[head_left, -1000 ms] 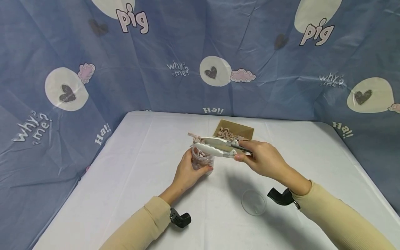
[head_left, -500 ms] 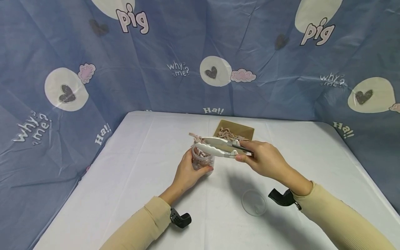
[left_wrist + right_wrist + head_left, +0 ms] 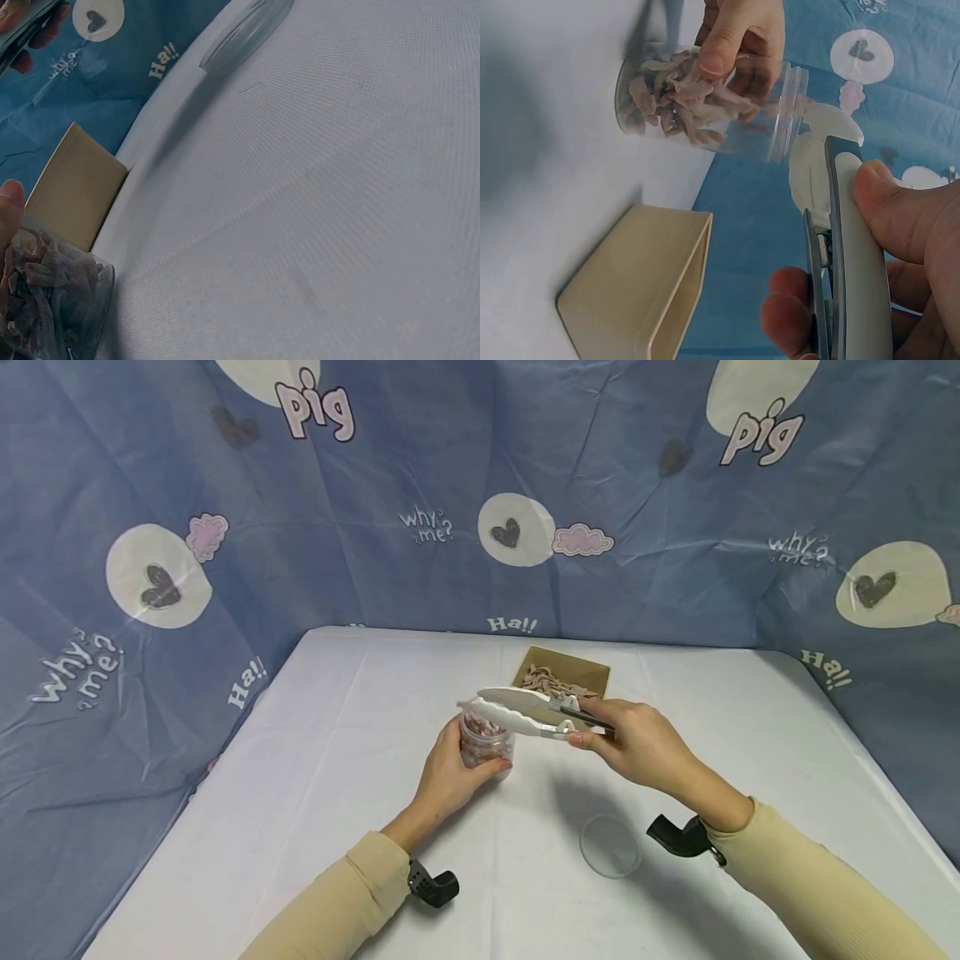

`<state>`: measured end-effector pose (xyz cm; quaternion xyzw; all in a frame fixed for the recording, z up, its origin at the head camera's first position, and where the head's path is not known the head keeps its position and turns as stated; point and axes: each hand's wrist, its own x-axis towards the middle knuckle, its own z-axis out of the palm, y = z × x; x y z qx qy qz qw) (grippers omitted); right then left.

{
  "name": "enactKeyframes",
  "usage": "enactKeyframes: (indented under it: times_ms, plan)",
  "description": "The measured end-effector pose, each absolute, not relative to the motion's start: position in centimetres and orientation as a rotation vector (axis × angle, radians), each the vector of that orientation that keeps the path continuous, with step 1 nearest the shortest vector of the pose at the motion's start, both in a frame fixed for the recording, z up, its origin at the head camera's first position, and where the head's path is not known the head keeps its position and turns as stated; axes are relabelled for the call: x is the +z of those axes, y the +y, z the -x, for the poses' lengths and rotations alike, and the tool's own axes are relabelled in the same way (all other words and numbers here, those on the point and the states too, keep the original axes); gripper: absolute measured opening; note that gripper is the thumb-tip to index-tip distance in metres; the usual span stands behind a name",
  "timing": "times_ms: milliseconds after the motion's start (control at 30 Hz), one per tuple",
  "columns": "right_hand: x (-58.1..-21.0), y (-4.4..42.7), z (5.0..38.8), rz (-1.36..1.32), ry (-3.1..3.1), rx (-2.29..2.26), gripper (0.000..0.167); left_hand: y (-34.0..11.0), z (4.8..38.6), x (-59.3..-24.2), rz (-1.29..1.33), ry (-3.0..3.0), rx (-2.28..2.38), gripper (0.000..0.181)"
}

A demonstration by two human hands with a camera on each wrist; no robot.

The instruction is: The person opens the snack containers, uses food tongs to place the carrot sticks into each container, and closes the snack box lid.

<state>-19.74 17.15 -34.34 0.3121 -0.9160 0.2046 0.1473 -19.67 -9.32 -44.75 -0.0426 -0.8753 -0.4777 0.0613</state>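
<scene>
Two hands gripped: left hand (image 3: 448, 770) a clear cylindrical plastic jar (image 3: 487, 753) of brownish-pink strips (image 3: 686, 99), right hand (image 3: 637, 745) white-and-grey tongs (image 3: 510, 718) at its mouth. Seemingly filling; next likely needed tongs lifted.

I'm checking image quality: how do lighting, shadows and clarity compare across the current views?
Head: bright light; a soft shadow on the white tablecloth runs past the clear lid, whose outline is faint. Left wrist: dimmer and bluer, the cloth's weave visible. Right wrist: also bluish, pale strips showing through the clear jar, a blurry dark patch at left.
</scene>
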Motion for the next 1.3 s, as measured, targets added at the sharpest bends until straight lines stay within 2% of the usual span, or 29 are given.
enactKeyframes:
  times_ms: [533, 1000, 1300]
  plan:
    - [-33.8, 17.7, 20.0, -0.856, -2.675, 0.609, 0.045, -9.4, 19.4, -44.6, 0.092, -2.649, -1.468, 0.093]
    - [-35.1, 20.6, 23.5, -0.510, -2.946, 0.480, 0.057, -9.4, 19.4, -44.7, 0.106, -2.642, -1.470, 0.094]
    - [-34.6, 21.3, 25.2, -0.432, -3.074, 0.240, 0.062, -9.3, 19.6, -44.7, 0.111, -2.650, -1.462, 0.094]
